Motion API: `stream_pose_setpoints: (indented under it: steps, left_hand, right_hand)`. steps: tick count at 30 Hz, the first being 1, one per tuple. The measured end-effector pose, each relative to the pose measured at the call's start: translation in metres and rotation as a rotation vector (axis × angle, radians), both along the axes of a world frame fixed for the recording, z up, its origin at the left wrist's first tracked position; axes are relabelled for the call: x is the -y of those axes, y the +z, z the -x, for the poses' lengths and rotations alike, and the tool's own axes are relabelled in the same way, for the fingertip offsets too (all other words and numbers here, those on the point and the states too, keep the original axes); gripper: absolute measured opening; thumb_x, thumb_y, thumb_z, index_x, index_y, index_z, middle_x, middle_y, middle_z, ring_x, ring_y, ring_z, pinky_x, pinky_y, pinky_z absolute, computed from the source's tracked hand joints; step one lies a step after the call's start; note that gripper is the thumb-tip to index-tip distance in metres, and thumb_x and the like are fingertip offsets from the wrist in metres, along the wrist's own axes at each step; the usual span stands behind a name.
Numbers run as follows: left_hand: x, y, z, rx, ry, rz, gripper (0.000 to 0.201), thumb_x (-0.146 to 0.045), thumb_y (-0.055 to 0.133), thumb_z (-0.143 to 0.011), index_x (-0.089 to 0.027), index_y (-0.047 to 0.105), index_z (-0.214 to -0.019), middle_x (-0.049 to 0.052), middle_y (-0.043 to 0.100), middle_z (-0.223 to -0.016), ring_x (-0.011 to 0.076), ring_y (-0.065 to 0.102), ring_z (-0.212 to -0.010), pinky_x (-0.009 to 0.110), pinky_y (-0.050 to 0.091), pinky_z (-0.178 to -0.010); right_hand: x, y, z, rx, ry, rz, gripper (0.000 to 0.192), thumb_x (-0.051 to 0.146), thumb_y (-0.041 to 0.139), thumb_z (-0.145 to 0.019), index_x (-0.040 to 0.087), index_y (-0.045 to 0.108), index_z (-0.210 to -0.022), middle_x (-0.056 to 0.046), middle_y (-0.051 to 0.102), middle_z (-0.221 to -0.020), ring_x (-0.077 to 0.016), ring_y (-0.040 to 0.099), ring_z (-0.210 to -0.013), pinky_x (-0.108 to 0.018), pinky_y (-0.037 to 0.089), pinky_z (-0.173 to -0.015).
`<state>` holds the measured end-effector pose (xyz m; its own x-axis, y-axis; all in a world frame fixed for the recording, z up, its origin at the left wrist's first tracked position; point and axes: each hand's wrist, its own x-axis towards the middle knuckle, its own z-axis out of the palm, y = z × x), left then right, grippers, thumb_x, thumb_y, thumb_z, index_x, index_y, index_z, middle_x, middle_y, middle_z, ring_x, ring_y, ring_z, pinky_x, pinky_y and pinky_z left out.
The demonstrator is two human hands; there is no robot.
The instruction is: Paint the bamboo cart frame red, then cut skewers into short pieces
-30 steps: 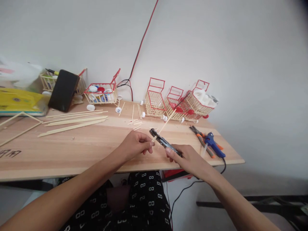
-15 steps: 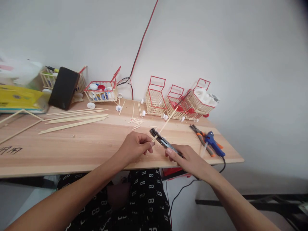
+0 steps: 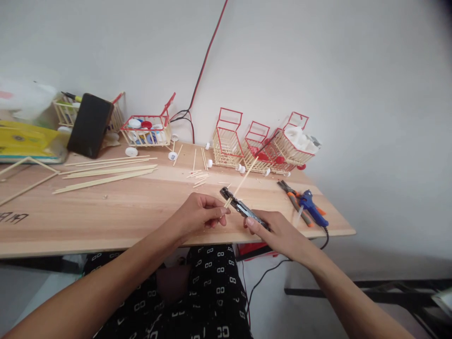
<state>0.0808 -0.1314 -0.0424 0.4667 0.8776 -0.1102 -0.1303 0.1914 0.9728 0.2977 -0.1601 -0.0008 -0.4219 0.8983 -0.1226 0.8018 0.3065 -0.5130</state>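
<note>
Between thumb and fingers, my left hand point(image 3: 203, 212) pinches the near end of a thin wooden stick point(image 3: 246, 177), which slants up and away to the right. My right hand point(image 3: 266, 226) is closed around the handles of metal pliers point(image 3: 243, 208), perhaps a multi-tool, whose jaws cross the stick just beyond my left fingertips. A short piece of stick seems to lie alongside it at the jaws. Several cut short sticks point(image 3: 199, 176) lie on the wooden table point(image 3: 141, 221) beyond my left hand. Longer sticks point(image 3: 106, 181) lie in a bunch to the left.
Small stick carts point(image 3: 228, 143) with red rims stand along the wall, another cart point(image 3: 148, 134) holding bottle caps. At right lie orange-handled pliers point(image 3: 294, 202) and a blue glue gun point(image 3: 312, 209). A dark phone point(image 3: 91, 125) leans at left near a yellow packet point(image 3: 28, 141).
The view has shifted slightly. Both hands keep nearly the same pose, with the pliers still across the stick.
</note>
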Motion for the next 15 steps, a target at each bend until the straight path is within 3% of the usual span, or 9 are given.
stream_pose_setpoints:
  steps: [7,15]
  left_hand:
    - [0.0039,0.0031,0.0010,-0.071,0.060,-0.140,0.018,-0.027,0.064,-0.076,-0.011,0.067,-0.068,0.002,0.062,-0.059,0.0057,0.043,-0.048,0.019,0.031,-0.047]
    - [0.0072,0.0078,-0.0018,-0.093,0.065,-0.137,0.018,-0.026,0.063,-0.076,-0.012,0.066,-0.066,0.002,0.062,-0.059,0.0060,0.044,-0.047,0.019,0.033,-0.046]
  right_hand:
    - [-0.0009,-0.0031,-0.0073,-0.071,0.036,0.090,0.052,0.058,0.029,-0.093,0.016,0.058,-0.080,-0.004,0.059,-0.075,-0.0173,0.051,-0.072,-0.028,0.038,-0.064]
    - [0.0051,-0.0031,-0.0060,-0.048,0.009,-0.015,0.049,0.057,0.034,-0.092,0.017,0.054,-0.074,-0.001,0.053,-0.067,-0.0141,0.047,-0.063,-0.025,0.032,-0.057]
